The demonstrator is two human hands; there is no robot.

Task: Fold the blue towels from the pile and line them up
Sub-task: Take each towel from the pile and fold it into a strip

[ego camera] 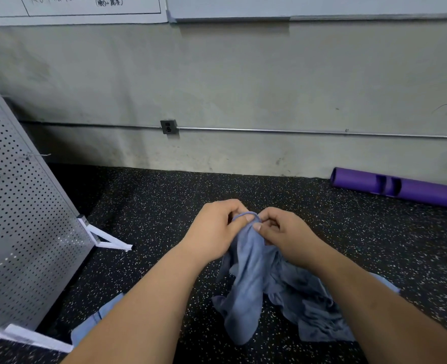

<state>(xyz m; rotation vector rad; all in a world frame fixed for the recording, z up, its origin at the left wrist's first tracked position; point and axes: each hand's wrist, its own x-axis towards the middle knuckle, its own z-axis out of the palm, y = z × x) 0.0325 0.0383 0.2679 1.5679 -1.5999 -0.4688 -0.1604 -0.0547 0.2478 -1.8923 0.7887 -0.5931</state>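
Around the edges first: a gray peg board (20,219) full of little holes, leaning at the left of the frame on a white foot (106,239). A purple tube (400,187) at the right, lying on the dark speckled floor (151,200) against the wall (217,74), cut off by the frame edge. A small socket (168,126) and a thin pipe (295,131) across the middle of the wall. A white board (295,6) at the top, only its bottom showing, writing too blurry to read.

Near the middle, left hand (214,229) and right hand (282,232) close together, thumbs and curled fingers pinching the top edge of a blue towel (248,271). Towel hanging down bunched, touching the pile (311,311) of blue towels at lower right. Part of the pile hidden behind the right forearm. At lower left, a pale blue cloth (96,319), half hidden by the left forearm, hard to tell what.
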